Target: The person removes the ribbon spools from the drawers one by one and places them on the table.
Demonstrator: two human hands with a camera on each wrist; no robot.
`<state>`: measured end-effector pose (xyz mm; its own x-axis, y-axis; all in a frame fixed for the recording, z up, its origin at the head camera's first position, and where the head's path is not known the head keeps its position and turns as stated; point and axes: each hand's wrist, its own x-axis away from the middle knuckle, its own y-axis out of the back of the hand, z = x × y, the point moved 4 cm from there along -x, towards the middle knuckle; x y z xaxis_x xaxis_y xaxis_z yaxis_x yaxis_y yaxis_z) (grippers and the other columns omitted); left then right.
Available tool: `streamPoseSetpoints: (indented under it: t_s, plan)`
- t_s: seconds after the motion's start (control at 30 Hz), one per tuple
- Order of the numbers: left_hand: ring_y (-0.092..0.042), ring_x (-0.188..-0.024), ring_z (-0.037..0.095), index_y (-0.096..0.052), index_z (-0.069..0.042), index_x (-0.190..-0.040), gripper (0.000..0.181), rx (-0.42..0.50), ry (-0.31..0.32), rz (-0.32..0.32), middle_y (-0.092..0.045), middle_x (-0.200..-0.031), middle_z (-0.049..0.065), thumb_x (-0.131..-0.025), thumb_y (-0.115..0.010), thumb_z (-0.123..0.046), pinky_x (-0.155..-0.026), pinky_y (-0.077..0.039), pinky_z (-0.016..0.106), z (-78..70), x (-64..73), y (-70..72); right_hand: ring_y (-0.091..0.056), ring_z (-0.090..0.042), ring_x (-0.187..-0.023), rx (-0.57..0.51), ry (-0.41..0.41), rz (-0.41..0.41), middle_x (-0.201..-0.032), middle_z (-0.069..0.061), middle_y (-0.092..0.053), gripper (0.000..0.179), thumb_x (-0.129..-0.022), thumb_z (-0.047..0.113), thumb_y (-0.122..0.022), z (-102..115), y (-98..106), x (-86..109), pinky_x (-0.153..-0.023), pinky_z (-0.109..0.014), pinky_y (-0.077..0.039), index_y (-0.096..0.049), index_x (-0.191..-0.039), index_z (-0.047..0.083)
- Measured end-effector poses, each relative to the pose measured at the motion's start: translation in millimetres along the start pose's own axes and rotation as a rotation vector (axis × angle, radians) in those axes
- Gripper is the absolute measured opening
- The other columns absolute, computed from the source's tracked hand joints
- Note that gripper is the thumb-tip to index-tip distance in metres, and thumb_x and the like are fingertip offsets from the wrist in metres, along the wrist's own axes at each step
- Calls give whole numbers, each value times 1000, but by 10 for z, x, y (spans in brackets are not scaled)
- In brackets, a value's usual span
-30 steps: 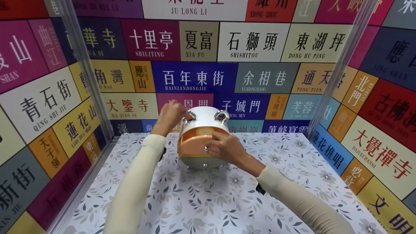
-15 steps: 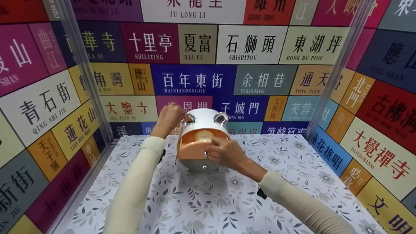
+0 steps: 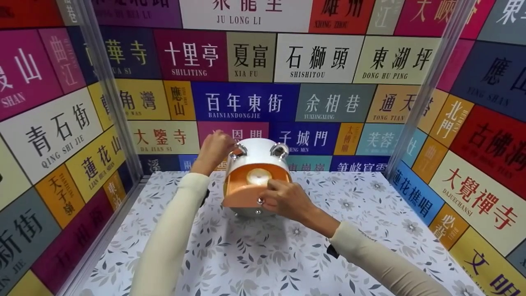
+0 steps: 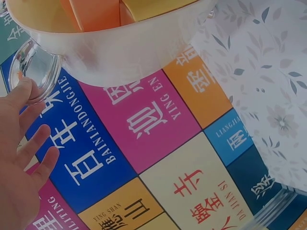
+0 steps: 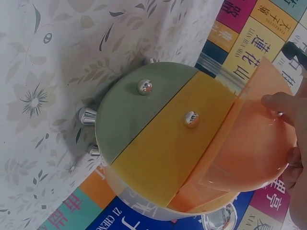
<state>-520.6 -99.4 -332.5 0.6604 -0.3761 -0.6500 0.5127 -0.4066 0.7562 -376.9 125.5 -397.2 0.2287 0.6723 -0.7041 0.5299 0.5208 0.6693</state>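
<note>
A small rounded drawer box with a white shell (image 3: 257, 150) and chrome ear-like rings stands on the table. My left hand (image 3: 213, 151) grips its left chrome ring (image 4: 36, 72), the other fingers loosely spread in the left wrist view. My right hand (image 3: 289, 200) pinches the chrome knob (image 3: 260, 201) of the orange top drawer (image 5: 249, 143), which is pulled out toward me. Inside it shows a pale round disc (image 3: 259, 176), its kind unclear. Below, the yellow drawer (image 5: 177, 143) and green drawer (image 5: 127, 108) are closed, each with a chrome knob.
A floral cloth (image 3: 246, 255) covers the table under the box. Panels with colourful printed signs (image 3: 246, 98) stand at the back and both sides, joined by clear corner strips (image 3: 427, 90).
The right hand has drawn the orange drawer farther out and slightly down, revealing more of its inside and the pale disc. The left hand stays at the chrome ring.
</note>
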Motion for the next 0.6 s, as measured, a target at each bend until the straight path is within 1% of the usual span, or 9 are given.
streamPoseSetpoints:
  t_s: [0.2, 0.43, 0.6]
  plan:
    - [-65, -85, 26, -85, -11, -94, 13, 28, 13, 0, -77, -86, 5, -95, -79, -23, -80, -57, 40, 10, 5, -4, -55, -12, -69, 6, -6, 11, -81, 4, -55, 18, -78, 22, -89, 50, 1, 16, -50, -24, -48, -82, -95, 23]
    - [-67, -84, 32, -83, -10, -87, 17, -24, -50, -39, -77, -84, 7, -95, -79, -24, -73, -59, 47, 11, 3, -1, -54, -9, -62, 22, 32, -16, -80, 4, -59, 16, -77, 21, -90, 109, 5, 48, -47, -22, -47, -82, -92, 21]
    - [-67, -85, 31, -84, -11, -89, 16, -12, -46, -30, -78, -86, 6, -96, -78, -24, -75, -58, 46, 7, -7, -2, -53, -9, -63, 38, 46, -20, -80, 3, -58, 18, -76, 20, -90, 123, 2, 80, -47, -23, -47, -81, -91, 21]
